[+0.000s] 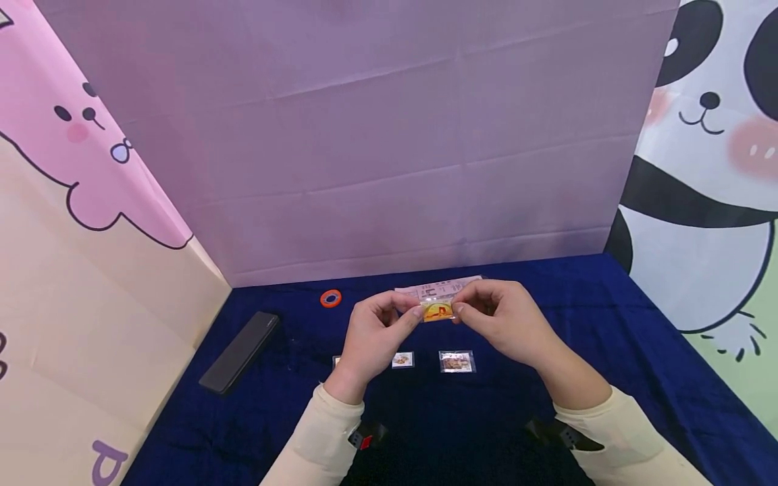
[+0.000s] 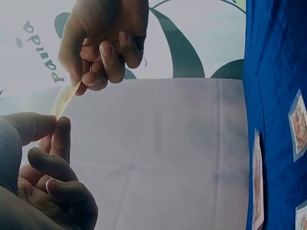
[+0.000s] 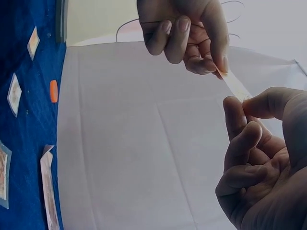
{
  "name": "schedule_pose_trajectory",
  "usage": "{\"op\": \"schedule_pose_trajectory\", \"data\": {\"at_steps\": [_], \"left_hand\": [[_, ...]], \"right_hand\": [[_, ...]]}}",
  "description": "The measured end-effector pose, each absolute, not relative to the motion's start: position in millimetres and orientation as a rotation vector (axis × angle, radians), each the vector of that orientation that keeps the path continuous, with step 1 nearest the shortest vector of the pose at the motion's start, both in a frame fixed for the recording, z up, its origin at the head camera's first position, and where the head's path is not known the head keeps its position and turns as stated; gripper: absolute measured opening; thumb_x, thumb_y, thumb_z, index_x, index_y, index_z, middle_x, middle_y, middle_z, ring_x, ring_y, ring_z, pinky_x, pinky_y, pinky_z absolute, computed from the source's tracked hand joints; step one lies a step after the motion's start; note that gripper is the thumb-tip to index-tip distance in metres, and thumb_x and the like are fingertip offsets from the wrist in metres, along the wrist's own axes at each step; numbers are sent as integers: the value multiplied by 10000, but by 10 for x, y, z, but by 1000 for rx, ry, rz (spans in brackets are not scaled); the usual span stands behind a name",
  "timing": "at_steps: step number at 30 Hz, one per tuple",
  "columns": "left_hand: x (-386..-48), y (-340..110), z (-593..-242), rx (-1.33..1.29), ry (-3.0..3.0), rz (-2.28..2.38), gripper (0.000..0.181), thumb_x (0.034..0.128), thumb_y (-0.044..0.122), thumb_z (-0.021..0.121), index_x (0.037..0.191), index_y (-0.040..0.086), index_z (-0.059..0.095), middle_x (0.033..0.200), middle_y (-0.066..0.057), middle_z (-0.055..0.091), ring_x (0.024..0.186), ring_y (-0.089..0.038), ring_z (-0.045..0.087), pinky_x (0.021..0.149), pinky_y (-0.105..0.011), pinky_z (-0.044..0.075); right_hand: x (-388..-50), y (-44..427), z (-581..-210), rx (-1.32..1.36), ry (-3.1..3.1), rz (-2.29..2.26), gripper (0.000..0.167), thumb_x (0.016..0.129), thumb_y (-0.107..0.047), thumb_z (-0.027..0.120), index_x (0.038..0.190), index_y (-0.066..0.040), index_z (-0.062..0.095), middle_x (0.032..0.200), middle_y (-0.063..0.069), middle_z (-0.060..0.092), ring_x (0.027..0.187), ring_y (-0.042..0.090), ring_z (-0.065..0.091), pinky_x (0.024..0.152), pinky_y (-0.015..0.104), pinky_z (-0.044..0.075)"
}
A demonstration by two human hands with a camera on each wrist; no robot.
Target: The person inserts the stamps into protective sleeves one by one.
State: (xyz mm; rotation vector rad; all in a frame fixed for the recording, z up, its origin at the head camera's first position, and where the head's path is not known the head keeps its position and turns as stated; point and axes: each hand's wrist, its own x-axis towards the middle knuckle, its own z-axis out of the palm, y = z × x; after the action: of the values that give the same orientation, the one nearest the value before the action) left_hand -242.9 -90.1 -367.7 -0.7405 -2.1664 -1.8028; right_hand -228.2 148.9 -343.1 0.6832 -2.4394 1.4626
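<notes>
A small yellow-orange picture card [image 1: 438, 311] in a clear sleeve is held up between my two hands over the table. My left hand [image 1: 379, 331] pinches its left end between thumb and index finger. At the opposite end my right hand [image 1: 510, 320] pinches it the same way. In the left wrist view the card [image 2: 64, 101] shows nearly edge-on, and the right wrist view also has the card [image 3: 235, 86] slanting from hand to hand. Just behind the hands lies a pink printed paper strip [image 1: 434, 290], partly covered by them.
Sleeved picture cards lie nearer me: one in the middle [image 1: 403, 360], one on the right [image 1: 457, 362], another mostly behind my left wrist. An orange ring-shaped roll [image 1: 331, 298] sits back left. A flat black oblong case [image 1: 240, 352] lies at the left on the blue cloth [image 1: 608, 337].
</notes>
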Motion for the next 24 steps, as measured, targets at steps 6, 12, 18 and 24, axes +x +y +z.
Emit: {"op": "schedule_pose_trajectory", "data": {"at_steps": [6,12,18,24], "left_hand": [[-2426,-888,-3690,-759,-2181,-1783,71,972,155,772,1017,104,794,843,-18,659,542,-140,408,493,-242,332],[-2423,-845,-3724,-752,-2187,-1809,75,972,147,770,1026,96,781,835,-39,643,533,-135,408,491,-242,337],[-2389,-760,-3761,-763,-2237,-1803,76,995,175,747,1056,133,763,870,-16,644,530,-127,419,488,-243,362],[-2405,-646,-3842,-788,-2275,-1812,82,1017,189,721,1057,127,756,890,-11,652,566,-117,424,524,-238,373]], "right_hand": [[-2273,1513,-3476,676,-2472,1464,49,1013,-137,712,1023,-112,753,906,7,703,736,193,589,610,278,478],[-2302,1611,-3536,640,-2479,1401,65,1018,-150,712,1062,-150,759,890,-6,705,679,195,572,571,287,461],[-2364,1752,-3575,547,-2443,1403,84,1028,-137,692,1089,-119,746,913,22,727,690,246,596,571,296,466],[-2483,1901,-3617,435,-2400,1359,85,1029,-180,698,1071,-128,751,869,36,721,683,233,574,571,292,460]]}}
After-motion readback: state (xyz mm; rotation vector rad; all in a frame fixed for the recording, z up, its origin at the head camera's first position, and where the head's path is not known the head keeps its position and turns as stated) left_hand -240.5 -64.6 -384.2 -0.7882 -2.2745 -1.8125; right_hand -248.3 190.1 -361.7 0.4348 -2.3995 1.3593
